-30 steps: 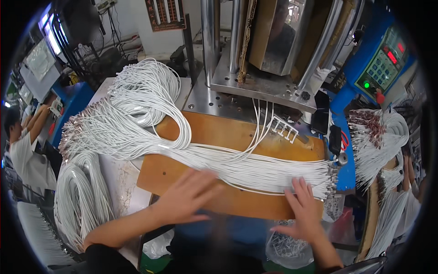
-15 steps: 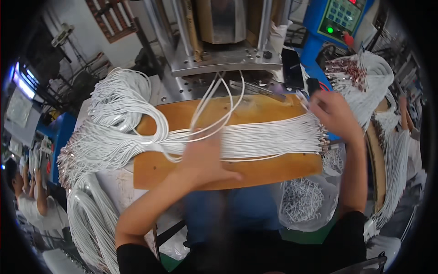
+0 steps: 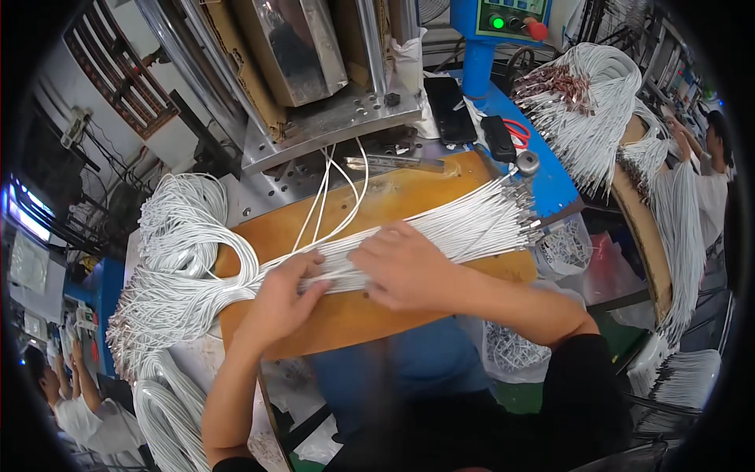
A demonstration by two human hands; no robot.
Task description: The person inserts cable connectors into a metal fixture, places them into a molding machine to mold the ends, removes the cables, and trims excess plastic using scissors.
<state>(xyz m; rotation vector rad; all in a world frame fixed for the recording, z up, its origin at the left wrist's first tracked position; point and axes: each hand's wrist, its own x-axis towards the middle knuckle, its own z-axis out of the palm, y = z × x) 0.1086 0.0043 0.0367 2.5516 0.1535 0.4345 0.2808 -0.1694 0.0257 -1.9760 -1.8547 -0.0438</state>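
A flat row of white cables (image 3: 464, 224) lies across a brown board (image 3: 346, 324), its metal-tipped ends at the right. Over the middle of the row, my left hand (image 3: 285, 297) curls round the cables, thumb apart from the fingers. Close beside it, my right hand (image 3: 405, 267) rests on the same cables with bent fingers gripping from above; its fingertips are slightly blurred. A few loose white cables (image 3: 321, 197) loop up from the row toward the metal press (image 3: 330, 130). At the left the row runs into a fanned cable bundle (image 3: 177, 303).
Coiled white cables (image 3: 185, 220) lie at the left. On the blue surface (image 3: 562, 185) are a phone (image 3: 450, 110), red-handled scissors (image 3: 515, 134) and a round metal piece (image 3: 528, 163). A bag of small white pieces (image 3: 515, 346) hangs below the board. Co-workers sit at both sides.
My right hand has come from the cables' right end to their middle. My left hand has shifted left and now grips the cables. The view has turned to the right.
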